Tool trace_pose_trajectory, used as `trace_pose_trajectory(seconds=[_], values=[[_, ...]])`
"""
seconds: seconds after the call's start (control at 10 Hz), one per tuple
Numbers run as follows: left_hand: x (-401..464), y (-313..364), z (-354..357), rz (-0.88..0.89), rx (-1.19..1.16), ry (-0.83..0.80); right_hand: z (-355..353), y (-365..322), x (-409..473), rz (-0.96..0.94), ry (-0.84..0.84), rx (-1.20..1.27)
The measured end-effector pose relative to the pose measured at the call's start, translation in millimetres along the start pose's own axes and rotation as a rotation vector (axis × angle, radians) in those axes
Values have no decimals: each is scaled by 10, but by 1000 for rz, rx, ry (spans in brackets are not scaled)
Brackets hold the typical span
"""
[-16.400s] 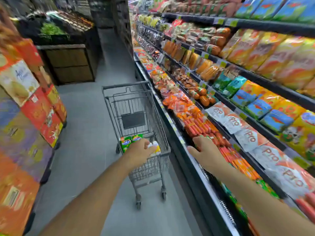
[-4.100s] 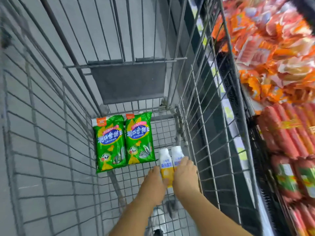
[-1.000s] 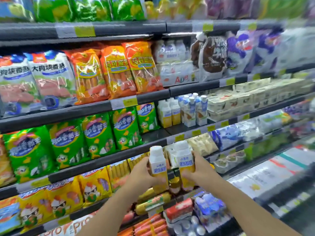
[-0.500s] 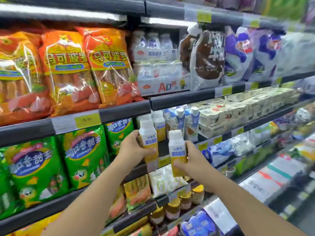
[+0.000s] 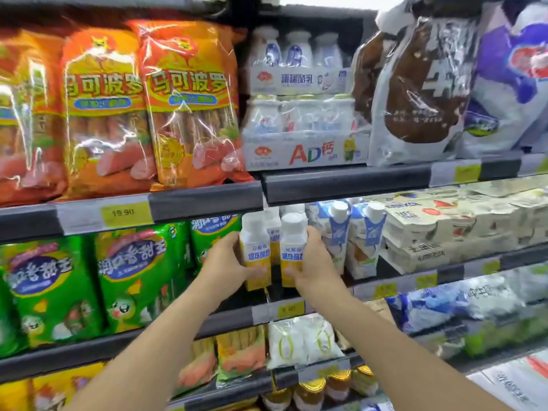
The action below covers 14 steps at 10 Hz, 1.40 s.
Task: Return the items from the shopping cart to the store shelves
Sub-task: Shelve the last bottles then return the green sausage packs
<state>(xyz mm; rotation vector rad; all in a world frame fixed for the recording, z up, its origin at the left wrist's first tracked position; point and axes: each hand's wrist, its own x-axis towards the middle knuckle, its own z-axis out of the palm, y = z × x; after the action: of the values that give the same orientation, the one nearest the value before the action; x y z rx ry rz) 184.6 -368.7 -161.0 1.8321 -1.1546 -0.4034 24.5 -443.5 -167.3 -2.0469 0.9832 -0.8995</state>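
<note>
I hold two small white-and-yellow drink bottles upright at the front of a middle shelf. My left hand grips the left bottle by its lower half. My right hand grips the right bottle from its right side. Both bottles hover just in front of matching bottles that stand further back on that shelf. The shopping cart is out of view.
Blue-and-white cartons stand right of the bottles, with boxed packs beyond. Green snack bags hang to the left. The shelf above holds orange sausage bags and multipack bottles. White pouches sit below.
Both hands have lifted the two bottles up and forward to the shelf with the matching bottles. The view has closed in on the shelves.
</note>
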Motion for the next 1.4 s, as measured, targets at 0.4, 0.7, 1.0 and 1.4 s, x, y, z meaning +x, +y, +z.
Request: trace_pose_trajectory(seconds=[0.4, 0.7, 1.0, 1.4], values=[[-192, 106, 193, -101, -9, 152, -121, 136, 191, -413, 31, -401], [-179, 80, 198, -78, -19, 144, -106, 84, 286, -544, 6, -854], [-120, 5, 162, -50, -67, 88, -154, 39, 290, -560, 57, -1014], [-14, 118, 316, -19, 36, 76, -263, -16, 190, -529, 93, -936]])
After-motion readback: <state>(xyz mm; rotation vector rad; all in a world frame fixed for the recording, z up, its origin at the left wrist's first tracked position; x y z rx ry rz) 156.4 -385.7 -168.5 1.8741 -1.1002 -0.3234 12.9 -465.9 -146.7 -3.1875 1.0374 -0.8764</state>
